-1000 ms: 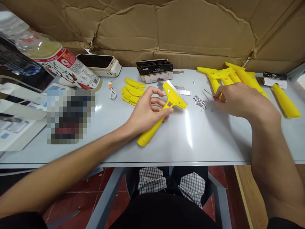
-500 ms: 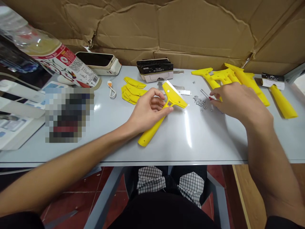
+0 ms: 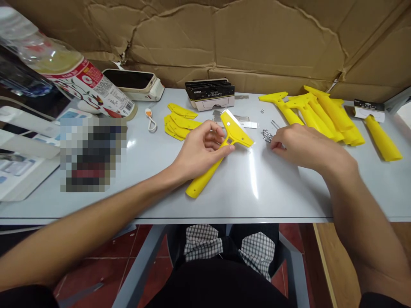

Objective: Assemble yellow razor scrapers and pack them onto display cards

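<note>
My left hand is closed around a yellow scraper, its head tilted up to the right and its handle pointing toward the table's front edge. A thin blade edge shows along the head. My right hand is at the right side of a small pile of screws, its fingers bent together and pointing down; what they hold, if anything, is hidden. Just behind those fingers, a thin metal shaft lies on the table. Loose metal blades lie behind the scraper head.
Yellow plates lie left of centre, near black-topped cards. Yellow handles are heaped at the right; another handle lies beyond. A bottle, a phone and a white loop are at the left.
My right hand has moved left and toward me, from the metal shaft beside the yellow handles to the screw pile. My left hand still holds the scraper in nearly the same place.
</note>
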### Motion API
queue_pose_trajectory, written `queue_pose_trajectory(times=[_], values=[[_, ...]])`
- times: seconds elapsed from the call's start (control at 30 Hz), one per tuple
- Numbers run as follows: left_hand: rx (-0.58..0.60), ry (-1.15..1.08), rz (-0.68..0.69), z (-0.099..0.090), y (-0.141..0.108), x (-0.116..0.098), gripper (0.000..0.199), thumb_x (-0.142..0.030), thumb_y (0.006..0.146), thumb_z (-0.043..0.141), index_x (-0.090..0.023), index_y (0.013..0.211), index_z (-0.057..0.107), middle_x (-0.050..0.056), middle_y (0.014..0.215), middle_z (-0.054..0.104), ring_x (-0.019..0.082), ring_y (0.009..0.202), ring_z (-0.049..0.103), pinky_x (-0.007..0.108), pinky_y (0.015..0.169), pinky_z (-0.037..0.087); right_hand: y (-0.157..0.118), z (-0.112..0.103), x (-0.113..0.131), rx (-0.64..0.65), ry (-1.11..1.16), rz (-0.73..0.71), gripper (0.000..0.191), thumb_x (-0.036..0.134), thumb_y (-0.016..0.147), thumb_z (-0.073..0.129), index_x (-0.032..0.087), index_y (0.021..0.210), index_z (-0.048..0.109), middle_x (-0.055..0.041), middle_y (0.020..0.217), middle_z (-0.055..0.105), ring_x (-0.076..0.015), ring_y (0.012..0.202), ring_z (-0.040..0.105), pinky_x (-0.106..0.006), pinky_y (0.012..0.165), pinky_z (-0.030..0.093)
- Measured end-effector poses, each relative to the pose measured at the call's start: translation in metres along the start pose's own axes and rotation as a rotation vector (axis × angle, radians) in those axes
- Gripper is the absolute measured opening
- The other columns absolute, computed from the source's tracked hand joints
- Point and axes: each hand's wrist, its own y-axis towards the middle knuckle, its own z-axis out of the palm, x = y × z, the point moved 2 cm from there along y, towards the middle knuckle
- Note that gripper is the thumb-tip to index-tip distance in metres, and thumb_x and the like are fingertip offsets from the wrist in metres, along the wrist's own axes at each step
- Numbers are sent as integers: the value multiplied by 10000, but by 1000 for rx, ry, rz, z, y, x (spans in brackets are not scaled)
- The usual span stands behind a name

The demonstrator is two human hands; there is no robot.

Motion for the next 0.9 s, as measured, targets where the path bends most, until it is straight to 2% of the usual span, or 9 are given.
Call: queue_pose_trajectory(times=[0.17,0.23,0.33,0.4,0.5,0.7,0.8,0.9], values=[[5,54,49,4,-3,-1,340,-244,746,890,-202,873,577,-1,894,678,115,746,662,257,685,587,3,1,1,64,-57,19,152,290,920,648,222,835,754,-73,840,737,-202,663,582,-341,588,357],[17,49,30,6,-6,-1,341,-256,760,878,-205,860,557,1,879,680,118,686,681,259,608,589,7,1,6,43,30,-46,133,260,921,642,208,855,745,-72,860,738,-201,703,602,-346,629,392],[42,-2,-27,10,-11,0,373,-287,786,872,-217,879,518,7,884,693,129,553,687,269,462,555,12,0,20,-59,259,-172,109,245,928,653,199,885,743,-55,883,753,-186,750,617,-348,720,440],[50,-21,-28,11,-13,1,381,-306,803,874,-221,882,511,4,862,692,139,519,693,271,429,545,15,1,29,-127,412,-188,105,256,931,667,198,878,736,-46,882,759,-171,724,599,-349,730,447],[33,-32,8,12,-15,3,386,-318,817,878,-223,859,506,-9,816,676,146,522,705,267,435,555,17,9,38,-168,565,-137,96,270,909,698,197,864,741,-44,885,763,-165,709,586,-348,707,449],[-10,-79,32,13,-15,4,421,-328,814,882,-230,813,472,-20,781,635,140,538,693,255,421,555,21,22,41,-221,752,67,138,323,851,803,197,827,752,-46,859,726,-183,762,594,-358,720,465],[-18,-90,58,13,-16,2,425,-321,809,881,-231,807,466,-7,805,659,124,556,675,245,431,554,22,24,43,-230,862,130,231,344,802,882,202,805,701,-17,822,682,-164,743,579,-347,717,465],[-30,-92,84,13,-16,1,425,-306,811,883,-227,791,467,3,824,682,111,581,673,238,477,581,23,27,44,-186,1045,214,356,362,742,956,213,812,641,23,752,619,-128,657,536,-304,607,413]])
